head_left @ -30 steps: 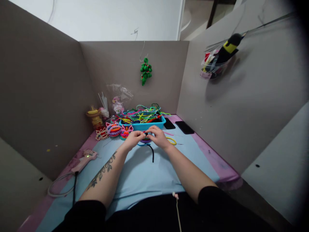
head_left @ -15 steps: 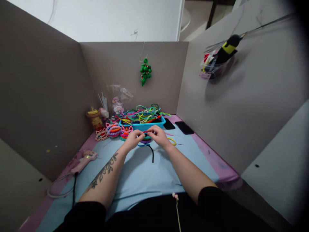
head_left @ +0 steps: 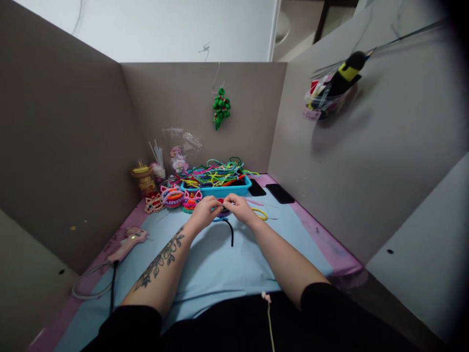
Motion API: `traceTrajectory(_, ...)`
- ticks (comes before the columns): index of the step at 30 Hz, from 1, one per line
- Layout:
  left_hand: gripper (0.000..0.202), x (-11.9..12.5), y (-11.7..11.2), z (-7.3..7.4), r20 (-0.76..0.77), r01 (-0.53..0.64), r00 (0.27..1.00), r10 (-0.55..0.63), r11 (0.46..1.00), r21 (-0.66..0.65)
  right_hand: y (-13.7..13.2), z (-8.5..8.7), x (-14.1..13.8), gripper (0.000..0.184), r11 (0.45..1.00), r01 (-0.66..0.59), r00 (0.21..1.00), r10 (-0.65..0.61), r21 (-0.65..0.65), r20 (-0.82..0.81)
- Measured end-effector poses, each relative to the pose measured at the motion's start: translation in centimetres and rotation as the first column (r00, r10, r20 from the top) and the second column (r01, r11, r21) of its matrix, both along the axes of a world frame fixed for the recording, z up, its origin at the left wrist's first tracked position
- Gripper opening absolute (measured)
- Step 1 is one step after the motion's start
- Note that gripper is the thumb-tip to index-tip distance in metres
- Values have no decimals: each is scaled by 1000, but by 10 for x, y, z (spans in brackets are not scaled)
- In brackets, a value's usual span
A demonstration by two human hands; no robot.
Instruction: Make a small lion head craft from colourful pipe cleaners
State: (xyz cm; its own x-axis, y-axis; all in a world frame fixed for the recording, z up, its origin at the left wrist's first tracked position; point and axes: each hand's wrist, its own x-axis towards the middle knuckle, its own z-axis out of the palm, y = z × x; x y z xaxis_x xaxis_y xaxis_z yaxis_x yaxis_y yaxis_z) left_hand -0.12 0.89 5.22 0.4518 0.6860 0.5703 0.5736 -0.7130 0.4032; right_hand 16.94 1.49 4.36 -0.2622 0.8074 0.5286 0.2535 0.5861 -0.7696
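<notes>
My left hand (head_left: 205, 212) and my right hand (head_left: 237, 207) meet over the middle of the table, thumbs and forefingers pinched close together. Between the fingertips is a small dark piece, apparently pipe cleaner, mostly hidden by the fingers. Just behind and beneath them shows a round purple and red pipe-cleaner piece (head_left: 224, 213), partly covered; whether it is held I cannot tell. A black pipe cleaner (head_left: 231, 233) curves over the cloth below my hands, beside a short blue strand (head_left: 220, 220). To the left stand colourful pipe-cleaner figures with pink ears (head_left: 172, 197), (head_left: 191, 200).
Behind the hands stands a blue tray (head_left: 216, 191) heaped with pipe cleaners. Two dark phones (head_left: 280, 193) lie right of it, a yellow loop (head_left: 261, 213) nearer. A pink glue gun (head_left: 128, 245) with its cable rests on the left. Grey partitions (head_left: 201, 78) enclose the table.
Both hands have shifted slightly, and their fingertips have come closer together, covering more of the round piece. The black pipe cleaner on the cloth lies where it was.
</notes>
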Motion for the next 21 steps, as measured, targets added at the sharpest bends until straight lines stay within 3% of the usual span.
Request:
traceTrajectory(7, 18, -3, 3, 1, 97, -9, 995, 19, 995, -96, 4, -3, 3, 18, 998, 14, 995, -21, -63, -101)
traceTrajectory(16, 17, 1, 1, -1, 166, -3, 986, 30, 988, -157, -3, 2, -2, 18, 986, 109, 994, -110, 128, 0)
traceTrajectory(21, 18, 1, 1, 0, 218, 8, 975, 40, 976, -218, -4, 2, -3, 19, 981, 125, 992, -127, 149, 3)
